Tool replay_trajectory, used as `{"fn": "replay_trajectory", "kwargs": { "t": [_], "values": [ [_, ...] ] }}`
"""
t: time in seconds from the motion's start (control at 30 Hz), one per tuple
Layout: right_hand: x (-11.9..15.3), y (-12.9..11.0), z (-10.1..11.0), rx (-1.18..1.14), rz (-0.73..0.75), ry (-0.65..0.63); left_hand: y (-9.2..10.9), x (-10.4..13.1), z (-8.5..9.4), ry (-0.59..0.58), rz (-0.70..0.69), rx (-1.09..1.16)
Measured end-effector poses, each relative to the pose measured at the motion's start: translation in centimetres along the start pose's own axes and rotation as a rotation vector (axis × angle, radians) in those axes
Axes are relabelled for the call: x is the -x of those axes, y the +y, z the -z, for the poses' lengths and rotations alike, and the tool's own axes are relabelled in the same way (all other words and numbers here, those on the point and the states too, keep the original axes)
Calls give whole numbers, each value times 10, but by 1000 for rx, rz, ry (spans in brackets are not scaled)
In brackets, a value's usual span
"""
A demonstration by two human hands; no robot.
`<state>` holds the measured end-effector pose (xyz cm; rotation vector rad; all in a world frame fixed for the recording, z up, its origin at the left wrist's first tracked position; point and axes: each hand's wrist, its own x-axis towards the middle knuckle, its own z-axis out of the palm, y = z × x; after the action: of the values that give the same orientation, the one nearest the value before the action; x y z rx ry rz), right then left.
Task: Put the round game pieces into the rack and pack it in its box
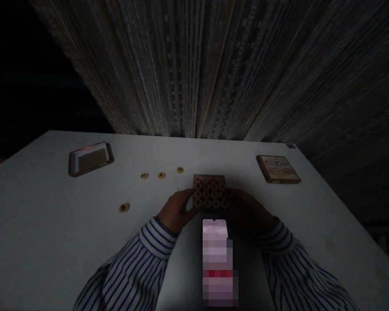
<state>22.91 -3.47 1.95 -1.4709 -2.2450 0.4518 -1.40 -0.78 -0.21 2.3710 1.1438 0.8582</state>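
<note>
A small square box [210, 191] filled with round wooden game pieces sits on the white table [35, 242] in front of me. My left hand [176, 210] grips its left side and my right hand [251, 211] grips its right side. Both arms wear blue-striped white sleeves. Loose round pieces lie to the left: three in a row [161, 175] beyond the box and one [124, 207] nearer me. A lit phone [218, 259] lies between my forearms.
The box lid [90, 159] lies open side up at the back left. A flat printed box [278, 169] rests at the back right near the table's edge. A ribbed curtain hangs behind the table. The room is dark.
</note>
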Motion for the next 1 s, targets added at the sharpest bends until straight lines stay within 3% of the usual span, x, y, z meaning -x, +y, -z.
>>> {"fn": "replay_trajectory", "kwargs": {
  "t": [0.23, 0.57, 1.0],
  "values": [
    [0, -5, 1, 22, -42, 6, 2, -1, 2, -10, 3, -9],
    [-1, -4, -2, 97, 17, 43, 0, 0, 1, 8, -20, -27],
    [0, 3, -6, 71, 1, -5, 2, -1, 1, 27, -26, -10]
  ]
}}
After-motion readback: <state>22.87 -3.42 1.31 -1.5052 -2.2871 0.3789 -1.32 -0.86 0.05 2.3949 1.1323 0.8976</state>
